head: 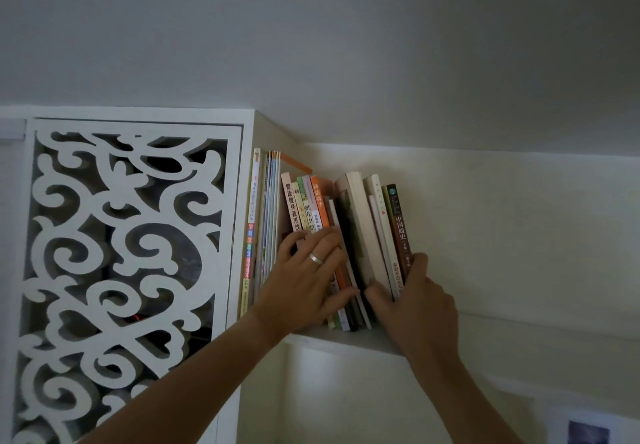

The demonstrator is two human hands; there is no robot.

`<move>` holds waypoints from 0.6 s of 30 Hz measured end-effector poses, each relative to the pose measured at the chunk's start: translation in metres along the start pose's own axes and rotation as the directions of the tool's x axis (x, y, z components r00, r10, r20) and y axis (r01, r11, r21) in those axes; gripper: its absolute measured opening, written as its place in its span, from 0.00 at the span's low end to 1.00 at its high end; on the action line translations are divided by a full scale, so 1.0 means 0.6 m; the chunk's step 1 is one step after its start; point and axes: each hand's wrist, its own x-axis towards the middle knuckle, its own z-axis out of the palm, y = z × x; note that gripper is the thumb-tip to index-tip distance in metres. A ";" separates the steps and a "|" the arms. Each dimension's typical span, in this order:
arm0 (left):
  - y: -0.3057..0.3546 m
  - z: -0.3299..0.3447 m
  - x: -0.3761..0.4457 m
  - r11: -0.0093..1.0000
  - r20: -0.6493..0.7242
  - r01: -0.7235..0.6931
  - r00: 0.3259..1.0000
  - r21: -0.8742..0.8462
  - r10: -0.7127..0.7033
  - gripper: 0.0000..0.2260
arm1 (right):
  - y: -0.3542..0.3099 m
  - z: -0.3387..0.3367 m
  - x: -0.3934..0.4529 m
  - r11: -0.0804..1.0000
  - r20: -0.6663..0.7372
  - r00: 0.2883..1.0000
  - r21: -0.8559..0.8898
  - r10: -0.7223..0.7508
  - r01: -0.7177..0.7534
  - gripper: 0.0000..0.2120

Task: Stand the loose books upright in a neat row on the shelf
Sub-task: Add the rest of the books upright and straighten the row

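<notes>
The shelf [346,339] is a white ledge set high on the wall, its left end butting against a cabinet [131,236] with a cut-out scroll front. The books [360,236] stand along that left end: a tall thin batch flush to the cabinet, then a shorter group tilting right towards the shelf's free end, the dark-spined last one leaning most. As a block they look fairly heavy, stiff across the covers yet floppy singly, since most seem to be paperbacks; glossy spines will likely slide on each other and on the painted ledge. The left hand [308,274] lies on the spines of the middle group, fingers [322,236] spread and flat, thumb against the lower spines, pressing rather than clasping. The right hand [412,298] clamps the outer few books near their lower ends, thumb on the spines and fingers wrapped round the far side. Holding low near the front edge and squeezing from both sides seems the safest way to true them.
</notes>
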 end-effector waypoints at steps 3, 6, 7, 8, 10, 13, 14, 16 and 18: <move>-0.016 -0.012 0.012 0.998 -0.003 0.006 1.000 0.069 -0.006 0.19 | -0.003 0.000 -0.002 1.000 -0.016 1.000 -0.010 0.003 -0.003 0.29; -0.019 -0.015 0.022 0.995 0.025 0.058 0.998 0.079 -0.060 0.18 | -0.004 0.000 -0.002 1.000 -0.021 1.000 0.008 0.008 -0.008 0.28; -0.015 -0.014 0.023 0.994 0.035 0.089 0.995 0.071 -0.092 0.20 | -0.005 -0.001 -0.002 1.000 -0.019 1.000 0.011 0.005 -0.005 0.28; -0.009 -0.013 0.024 0.991 0.043 0.117 0.992 0.071 -0.121 0.23 | -0.005 -0.001 -0.002 1.000 -0.016 1.000 0.008 0.001 -0.001 0.28; 0.003 -0.010 0.030 0.980 0.046 0.162 0.985 0.117 -0.169 0.28 | -0.004 0.000 -0.002 1.000 -0.011 1.000 0.008 -0.006 0.006 0.29; 0.014 -0.014 0.063 0.938 0.023 0.280 0.957 0.206 -0.290 0.30 | -0.006 -0.001 -0.003 1.000 -0.012 1.000 0.004 -0.005 0.005 0.29; 0.017 -0.018 0.078 0.920 0.035 0.310 0.944 0.241 -0.327 0.30 | -0.006 -0.001 -0.004 1.000 -0.007 1.000 -0.004 -0.005 0.005 0.29; 0.026 -0.029 0.106 0.891 0.096 0.329 0.923 0.312 -0.374 0.29 | -0.007 -0.003 -0.005 1.000 0.001 1.000 -0.013 -0.002 0.002 0.29; 0.037 -0.039 0.126 0.888 0.132 0.330 0.913 0.321 -0.387 0.28 | -0.008 -0.005 -0.006 1.000 0.000 1.000 -0.024 0.002 -0.002 0.29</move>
